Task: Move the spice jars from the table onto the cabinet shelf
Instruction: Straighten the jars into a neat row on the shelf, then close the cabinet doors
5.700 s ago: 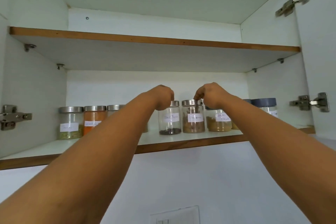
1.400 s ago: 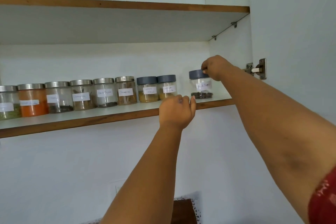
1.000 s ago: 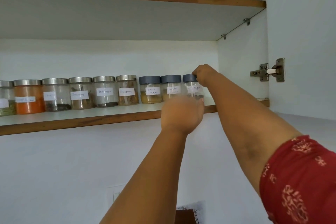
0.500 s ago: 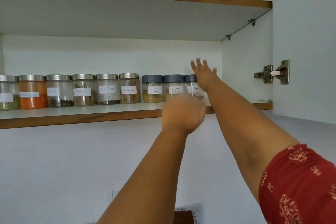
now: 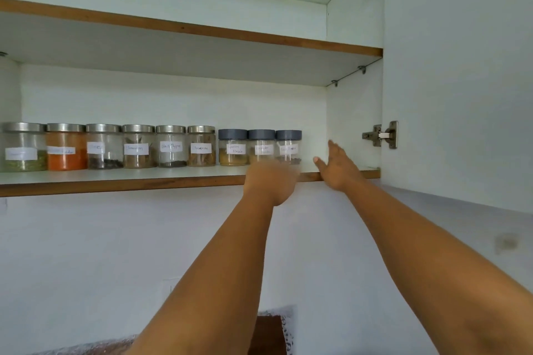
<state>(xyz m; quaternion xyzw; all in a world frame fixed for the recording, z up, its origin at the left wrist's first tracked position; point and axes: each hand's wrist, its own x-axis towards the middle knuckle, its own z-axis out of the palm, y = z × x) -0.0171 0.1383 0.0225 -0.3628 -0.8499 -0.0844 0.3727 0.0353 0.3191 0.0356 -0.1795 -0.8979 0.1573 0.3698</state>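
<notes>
Nine jars lined up on the shelf, both hands empty beside the row

The cabinet shelf [image 5: 144,174] carries the jars [image 5: 138,147] in a tight line; the right hand [image 5: 336,167], fingers spread, could clip the end jar [image 5: 288,148] and topple its neighbours, while the blurred, loosely curled left hand [image 5: 269,181] sits just below the edge.

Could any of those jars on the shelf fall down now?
Maybe. The left hand is blurred, so it is moving, right in front of the grey-lidded jars; a bump could tip one off the shelf. The jars stand close together, so one knock might topple neighbours. The right hand is open, holding nothing.
</notes>
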